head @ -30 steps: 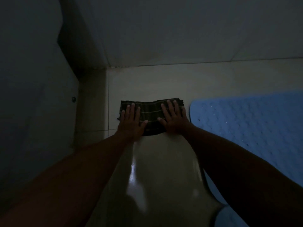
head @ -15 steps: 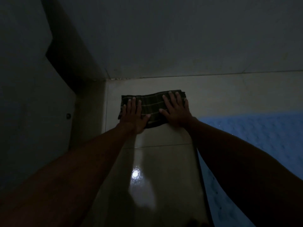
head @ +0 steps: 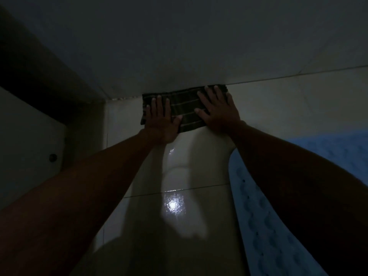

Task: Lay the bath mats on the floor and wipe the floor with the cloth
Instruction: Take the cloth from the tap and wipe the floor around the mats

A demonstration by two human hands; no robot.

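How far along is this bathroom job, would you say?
Done, it seems: one blue bath mat already lies flat on the floor at the right. In hand: the left hand and right hand press the dark striped cloth flat against the floor, right at the foot of the wall. Left: the glossy tiles nearer the camera, and any further mats, which are out of view.

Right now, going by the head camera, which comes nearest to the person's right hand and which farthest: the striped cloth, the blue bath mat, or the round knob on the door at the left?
From the right hand:
1. Striped cloth: directly under the palm, against the wall.
2. Blue bath mat: on the floor to the right, nearer the person.
3. Round knob: on the door at far left, beyond the left hand.
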